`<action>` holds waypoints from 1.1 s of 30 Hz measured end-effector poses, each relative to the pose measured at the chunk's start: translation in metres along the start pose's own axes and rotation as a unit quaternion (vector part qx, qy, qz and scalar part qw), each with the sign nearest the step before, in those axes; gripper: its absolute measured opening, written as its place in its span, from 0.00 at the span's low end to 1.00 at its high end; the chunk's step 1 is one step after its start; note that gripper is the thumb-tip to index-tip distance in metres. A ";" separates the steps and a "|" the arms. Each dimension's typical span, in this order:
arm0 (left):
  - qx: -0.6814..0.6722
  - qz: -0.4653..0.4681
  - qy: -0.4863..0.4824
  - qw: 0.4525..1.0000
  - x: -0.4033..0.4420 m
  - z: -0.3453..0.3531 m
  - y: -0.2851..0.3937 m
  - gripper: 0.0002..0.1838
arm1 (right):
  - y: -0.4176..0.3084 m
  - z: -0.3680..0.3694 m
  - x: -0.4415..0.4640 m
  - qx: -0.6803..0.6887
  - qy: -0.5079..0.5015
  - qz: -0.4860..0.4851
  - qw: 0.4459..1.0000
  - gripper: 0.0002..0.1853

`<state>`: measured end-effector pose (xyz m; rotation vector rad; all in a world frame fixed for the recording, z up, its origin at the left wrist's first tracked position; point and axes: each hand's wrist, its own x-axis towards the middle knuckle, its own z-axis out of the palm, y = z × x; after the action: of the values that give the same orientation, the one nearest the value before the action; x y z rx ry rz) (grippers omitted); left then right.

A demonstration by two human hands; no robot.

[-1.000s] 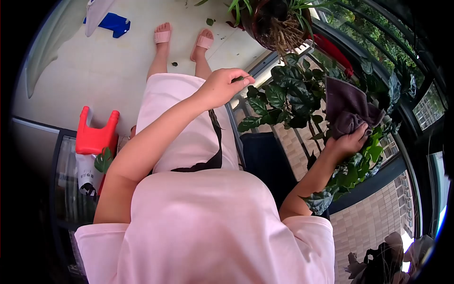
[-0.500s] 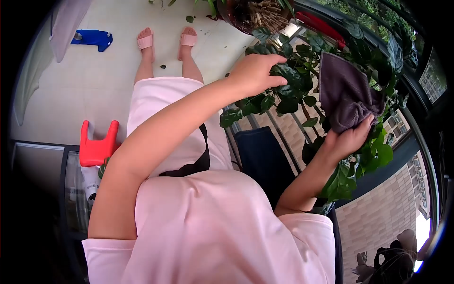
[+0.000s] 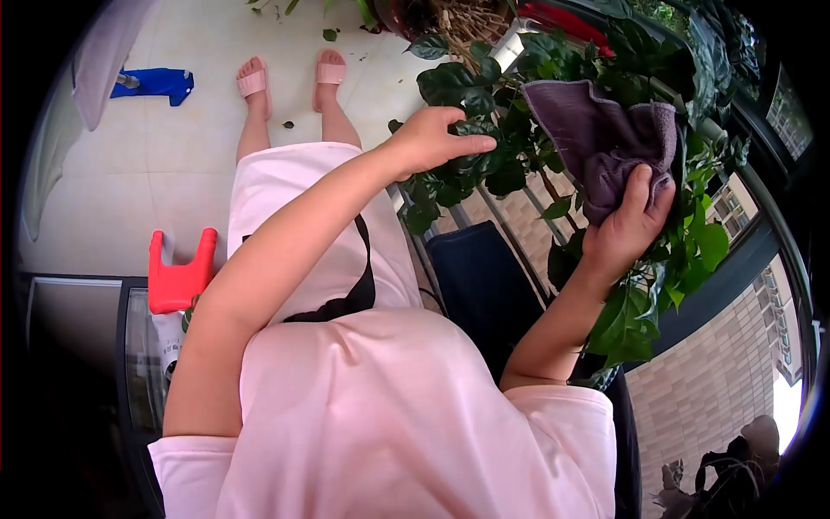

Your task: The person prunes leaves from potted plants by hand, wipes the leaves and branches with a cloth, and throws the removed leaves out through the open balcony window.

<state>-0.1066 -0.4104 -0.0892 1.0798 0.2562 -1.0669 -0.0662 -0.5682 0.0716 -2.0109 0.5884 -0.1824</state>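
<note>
My left hand [image 3: 428,143] is among the dark green leaves of a potted plant, thumb and index finger on either side of a leaf [image 3: 474,130]. Its other fingers are hidden behind the foliage. My right hand [image 3: 624,227] grips a purple-grey cloth [image 3: 575,130] bunched at its lower end, while the upper part spreads out over the leaves. Larger, brighter leaves [image 3: 627,324] hang below and beside my right wrist.
A flowerpot [image 3: 406,16] stands at the top. Railings and a window frame [image 3: 735,298] run along the right. A dark blue object [image 3: 475,264] lies by the railing. At left are a red spray-bottle-like object [image 3: 181,277], a cabinet [image 3: 78,278] and a blue item [image 3: 156,84] on the floor [image 3: 112,190].
Both hands have shifted left in view, the left one also slightly down. The cloth has moved left with my right hand and its upper part is more spread out.
</note>
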 end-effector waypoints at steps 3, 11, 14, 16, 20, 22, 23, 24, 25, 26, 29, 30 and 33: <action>-0.094 0.024 -0.001 0.995 0.004 0.005 -0.014 0.17 | 0.002 -0.007 -0.004 -0.062 -0.060 -0.019 0.996 0.06; -0.180 -0.068 -0.090 0.977 -0.001 0.003 -0.024 0.14 | -0.011 -0.006 -0.006 -0.352 -0.250 -0.174 0.885 0.10; -0.145 -0.112 -0.124 0.975 -0.009 -0.003 -0.008 0.14 | -0.027 0.003 -0.014 -0.368 -0.338 -0.064 0.864 0.08; -0.126 -0.138 -0.130 0.974 -0.014 -0.006 -0.002 0.13 | -0.022 0.008 -0.022 -0.372 -0.368 0.002 0.852 0.09; -0.173 -0.150 -0.131 0.965 -0.008 0.000 -0.024 0.12 | 0.024 0.015 -0.029 -0.391 -0.394 -0.115 0.824 0.12; -0.157 -0.202 -0.128 0.958 -0.018 -0.003 -0.001 0.12 | 0.017 0.033 -0.039 -0.518 -0.398 0.012 0.757 0.14; -0.180 -0.191 -0.121 0.957 -0.019 -0.004 -0.003 0.12 | 0.029 0.034 -0.040 -0.484 -0.378 -0.027 0.789 0.13; -0.203 -0.181 -0.114 0.955 -0.021 -0.003 -0.008 0.12 | 0.046 0.031 -0.042 -0.447 -0.357 -0.066 0.817 0.13; -0.226 -0.170 -0.107 0.953 -0.022 -0.003 -0.011 0.12 | 0.057 0.029 -0.044 -0.409 -0.334 -0.105 0.843 0.13; -0.254 -0.130 -0.087 0.954 -0.020 0.002 -0.012 0.12 | 0.061 0.027 -0.043 -0.429 -0.330 -0.088 0.836 0.12; -0.243 -0.162 -0.058 0.955 -0.022 0.003 -0.003 0.12 | 0.069 0.028 -0.045 -0.408 -0.302 -0.021 0.861 0.12; -0.233 -0.165 -0.040 0.957 -0.025 0.004 -0.001 0.13 | 0.075 0.025 -0.044 -0.432 -0.301 0.001 0.850 0.12; -0.259 -0.200 -0.059 0.943 -0.027 0.004 -0.020 0.13 | 0.087 0.016 -0.057 -0.463 -0.257 0.000 0.848 0.12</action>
<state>-0.1379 -0.3991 -0.0817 0.4935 0.6426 -1.3234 -0.1386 -0.5619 -0.0044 -2.8201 0.3371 0.7747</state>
